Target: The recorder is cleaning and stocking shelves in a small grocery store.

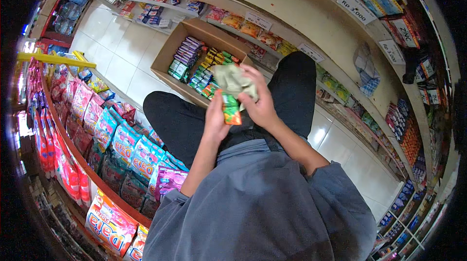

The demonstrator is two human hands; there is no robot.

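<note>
Over my lap, my left hand [216, 117] grips a small green and orange packet [231, 109], perhaps a wrapped soap bar. A pale green cloth [231, 78] is bunched in my right hand [259, 98], just above the packet. Cloth and packet look close together; whether they touch is unclear. Beyond my hands, an open cardboard box [219, 29] sits on the tiled floor between my knees and the shelf. Inside it are stacked purple-and-white packets [188, 51], green ones [178, 69] and yellow-and-black ones [215, 57]. My hands and the cloth hide part of the box's near right contents.
To my left, a red-edged rack [105, 177] holds many detergent bags [124, 148]. A yellow bar [54, 58] juts out behind it. Shelves with price tags [258, 21] curve along my right. A checked cloth [366, 69] lies on one shelf.
</note>
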